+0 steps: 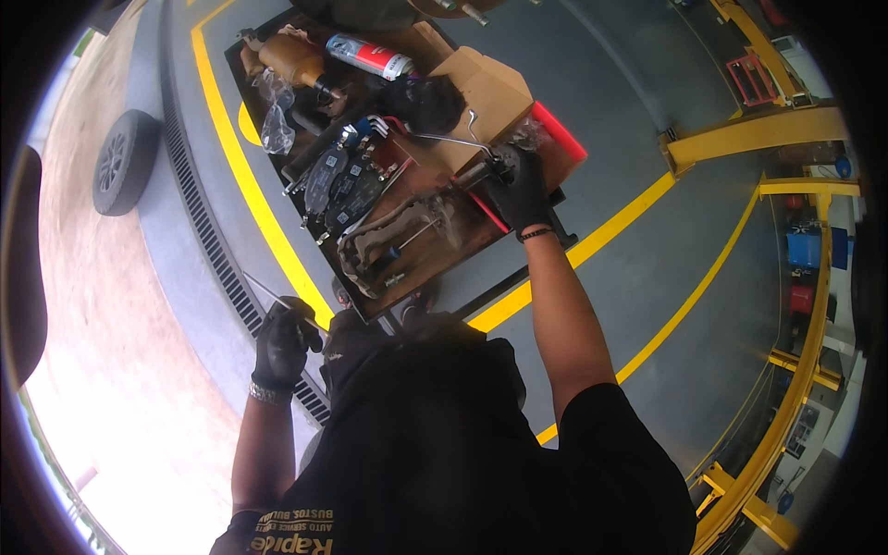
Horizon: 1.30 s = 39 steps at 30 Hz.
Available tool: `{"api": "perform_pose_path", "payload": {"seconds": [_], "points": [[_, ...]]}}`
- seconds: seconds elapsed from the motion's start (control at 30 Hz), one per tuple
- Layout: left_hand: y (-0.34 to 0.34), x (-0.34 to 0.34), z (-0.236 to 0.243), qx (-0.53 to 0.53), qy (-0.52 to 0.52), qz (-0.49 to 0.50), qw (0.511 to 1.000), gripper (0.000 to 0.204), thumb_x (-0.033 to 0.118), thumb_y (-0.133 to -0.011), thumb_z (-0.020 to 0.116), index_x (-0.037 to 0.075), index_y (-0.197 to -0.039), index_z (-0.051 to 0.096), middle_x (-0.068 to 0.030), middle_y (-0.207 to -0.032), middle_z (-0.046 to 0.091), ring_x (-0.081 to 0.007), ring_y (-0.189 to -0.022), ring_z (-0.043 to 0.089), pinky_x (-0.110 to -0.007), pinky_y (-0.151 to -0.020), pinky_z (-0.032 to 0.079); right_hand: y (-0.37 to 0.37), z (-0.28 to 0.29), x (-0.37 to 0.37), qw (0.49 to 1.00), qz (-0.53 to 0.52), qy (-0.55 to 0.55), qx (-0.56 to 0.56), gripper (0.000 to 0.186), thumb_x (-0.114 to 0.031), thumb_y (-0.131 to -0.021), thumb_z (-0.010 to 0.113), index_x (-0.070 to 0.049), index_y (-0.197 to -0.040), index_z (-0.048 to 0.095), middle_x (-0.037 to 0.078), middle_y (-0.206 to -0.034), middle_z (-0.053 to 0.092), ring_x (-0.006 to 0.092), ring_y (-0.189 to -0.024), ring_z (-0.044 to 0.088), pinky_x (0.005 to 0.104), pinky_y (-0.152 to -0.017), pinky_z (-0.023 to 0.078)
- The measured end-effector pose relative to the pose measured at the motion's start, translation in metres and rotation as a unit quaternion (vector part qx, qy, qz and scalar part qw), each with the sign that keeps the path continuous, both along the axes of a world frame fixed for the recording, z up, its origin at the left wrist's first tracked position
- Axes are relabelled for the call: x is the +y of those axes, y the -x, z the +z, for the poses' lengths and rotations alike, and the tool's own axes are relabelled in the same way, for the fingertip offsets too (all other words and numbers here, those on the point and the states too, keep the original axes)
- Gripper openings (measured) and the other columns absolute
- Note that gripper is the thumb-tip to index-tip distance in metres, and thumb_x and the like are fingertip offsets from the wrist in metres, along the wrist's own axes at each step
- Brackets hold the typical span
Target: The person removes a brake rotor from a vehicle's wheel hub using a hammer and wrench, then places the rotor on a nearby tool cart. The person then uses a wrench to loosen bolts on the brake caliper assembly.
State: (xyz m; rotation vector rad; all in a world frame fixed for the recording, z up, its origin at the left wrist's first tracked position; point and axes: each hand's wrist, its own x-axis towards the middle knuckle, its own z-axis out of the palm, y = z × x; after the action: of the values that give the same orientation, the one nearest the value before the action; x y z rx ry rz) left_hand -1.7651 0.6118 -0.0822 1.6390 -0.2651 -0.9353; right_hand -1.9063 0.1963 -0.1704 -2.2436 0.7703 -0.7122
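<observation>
The blue-grey floor (606,111) is marked with yellow lines (256,190) and is cut on the left by a slotted drain grate (199,210). Beyond it, pale ground (92,305) is bleached by strong light. The right side is lined by yellow beams (758,139).

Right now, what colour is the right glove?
The right glove is black, clearest in the head view.

Left hand (282,350) gloved black, right hand (520,190) likewise. Rod (269,290) in left hand: silver. Wrench (450,140) by right hand: silver too. Brake pads (326,181): dark gray, white square codes. Far spray can (372,57): red band, white end. Bottle (292,59): amber-brown. Carton (487,90): plain tan. I see gray floor (601,120), yellow stripes (592,239).
</observation>
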Motion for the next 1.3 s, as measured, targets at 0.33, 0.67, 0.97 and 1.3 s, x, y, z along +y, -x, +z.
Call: {"api": "perform_pose_path", "payload": {"seconds": [0.33, 0.67, 0.97, 1.3], "points": [[0.012, 0.02, -0.022, -0.146, 0.049, -0.068, 0.986, 0.054, 0.052, -0.097, 0.039, 0.0, -0.096, 0.056, -0.0046, -0.08, 0.054, -0.0103, -0.057, 0.053, -0.023, -0.05, 0.044, 0.029, 0.01, 0.02, 0.991, -0.032, -0.055, -0.115, 0.049, -0.008, -0.073, 0.074, -0.002, -0.115, 0.05, 0.01, -0.108, 0.054, 0.021, -0.097, 0.056, 0.0341, -0.086, 0.047], [0.011, 0.0, 0.002, -0.11, -0.02, -0.083, 0.99, 0.037, 0.021, -0.097, 0.044, 0.0, -0.126, 0.05, -0.0033, -0.077, 0.059, -0.0073, -0.051, 0.05, -0.02, -0.046, 0.041, 0.031, 0.105, 0.028, 0.843, -0.019, -0.278, -0.46, 0.055, -0.003, -0.077, 0.071, -0.008, -0.125, 0.044, 0.005, -0.101, 0.055, 0.0137, -0.09, 0.056, 0.0341, -0.082, 0.051], [0.02, -0.027, -0.006, 0.264, 0.229, 0.079, 0.934, 0.057, 0.051, -0.098, 0.036, 0.001, -0.12, 0.054, -0.0064, -0.075, 0.065, -0.0098, -0.053, 0.054, -0.02, -0.046, 0.039, 0.079, 0.103, 0.079, 0.837, -0.024, -0.447, -0.313, 0.077, -0.034, -0.071, 0.081, -0.012, -0.133, 0.041, 0.002, -0.098, 0.053, 0.014, -0.083, 0.052, 0.0289, -0.067, 0.047], [0.052, -0.133, 0.033, -0.393, -0.249, -0.434, 0.771, 0.033, 0.038, -0.08, 0.064, 0.007, -0.089, 0.07, -0.0112, -0.09, 0.07, -0.0274, -0.082, 0.068, -0.037, -0.07, 0.053, 0.102, 0.077, 0.144, 0.773, 0.105, -0.581, -0.232, 0.064, -0.045, -0.075, 0.075, -0.014, -0.125, 0.05, 0.007, -0.09, 0.056, 0.012, -0.057, 0.051, 0.0256, -0.047, 0.043]]}}
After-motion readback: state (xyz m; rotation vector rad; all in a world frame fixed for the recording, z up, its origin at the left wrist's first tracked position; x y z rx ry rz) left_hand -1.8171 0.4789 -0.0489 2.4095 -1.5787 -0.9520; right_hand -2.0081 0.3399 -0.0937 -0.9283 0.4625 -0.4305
